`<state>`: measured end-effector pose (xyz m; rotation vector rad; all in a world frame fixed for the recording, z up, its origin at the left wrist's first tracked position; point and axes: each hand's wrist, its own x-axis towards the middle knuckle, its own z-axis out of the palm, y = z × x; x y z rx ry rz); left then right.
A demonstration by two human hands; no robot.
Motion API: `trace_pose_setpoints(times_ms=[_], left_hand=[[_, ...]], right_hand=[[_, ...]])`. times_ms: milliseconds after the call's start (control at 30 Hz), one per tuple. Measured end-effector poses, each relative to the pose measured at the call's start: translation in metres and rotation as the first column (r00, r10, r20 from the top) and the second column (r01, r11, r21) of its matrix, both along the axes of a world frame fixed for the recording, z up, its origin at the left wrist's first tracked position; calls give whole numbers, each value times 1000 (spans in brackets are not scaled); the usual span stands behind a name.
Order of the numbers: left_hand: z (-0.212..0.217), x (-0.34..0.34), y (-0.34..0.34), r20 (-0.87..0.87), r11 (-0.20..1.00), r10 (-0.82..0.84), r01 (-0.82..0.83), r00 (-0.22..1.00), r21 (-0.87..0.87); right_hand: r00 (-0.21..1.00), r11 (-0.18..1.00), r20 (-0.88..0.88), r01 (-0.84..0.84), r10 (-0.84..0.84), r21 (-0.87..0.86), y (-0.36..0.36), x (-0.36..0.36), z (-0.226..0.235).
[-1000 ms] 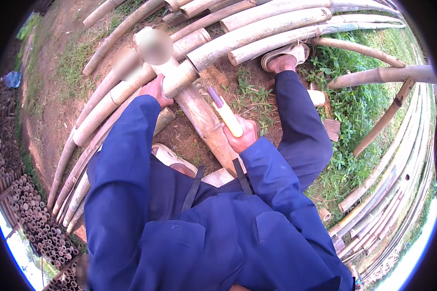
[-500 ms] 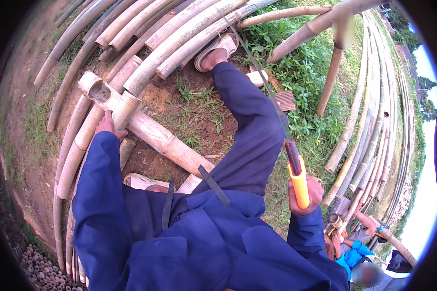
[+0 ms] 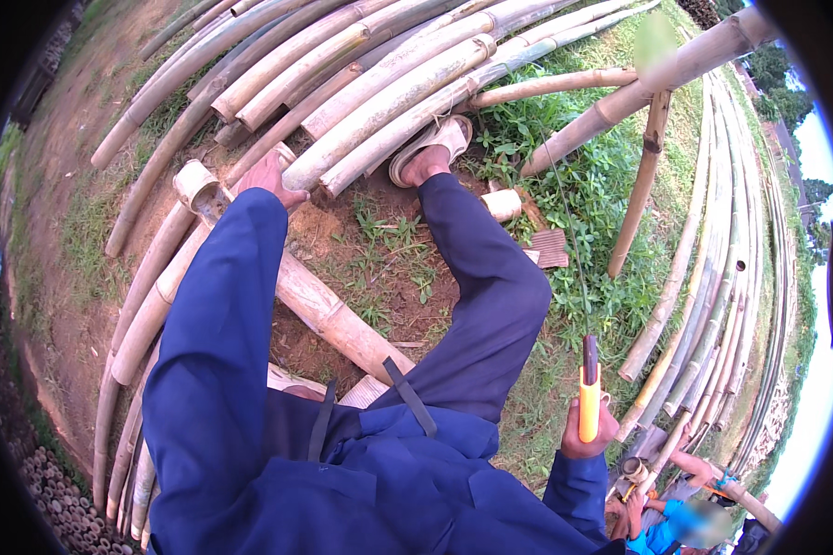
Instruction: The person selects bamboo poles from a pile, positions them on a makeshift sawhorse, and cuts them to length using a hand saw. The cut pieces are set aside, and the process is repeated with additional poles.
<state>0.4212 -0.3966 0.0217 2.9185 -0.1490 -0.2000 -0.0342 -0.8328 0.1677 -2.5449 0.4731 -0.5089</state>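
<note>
My left hand [image 3: 270, 178] reaches over the bamboo ends on the left, thumb spread from its fingers. It lies beside the cut end of a pale bamboo pole [image 3: 292, 148]; whether it touches cannot be told. Just left of it is a notched bamboo piece [image 3: 194, 185] with a hollow end, partly covered by my sleeve. Beneath my arm, a thick bamboo pole [image 3: 329, 301] slants between my legs. My right hand [image 3: 590, 433] is closed round the yellow handle [image 3: 589, 407] of a long thin-bladed tool, pointing away from me. Seen edge-on, its blade does not show whether it is a saw or a machete.
Many bamboo poles [image 3: 370, 55] lie stacked ahead and left, and more long poles [image 3: 713, 277] on the right. A thick slanting pole [image 3: 611, 111] rests on a post [image 3: 640, 185]. Another person [image 3: 680, 518] works at the lower right. Green plants [image 3: 574, 194] grow ahead.
My left hand has moved forward and right, off the short upright bamboo piece towards the pole end. My right hand has lowered slightly, and the blade has turned edge-on.
</note>
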Motion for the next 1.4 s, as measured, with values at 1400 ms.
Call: trace_pose_setpoints(times_ms=[1400], left_hand=[[87, -245, 150, -110, 894, 293, -313, 950, -322]], right_hand=[[963, 825, 271, -167, 18, 541, 38, 70, -7]])
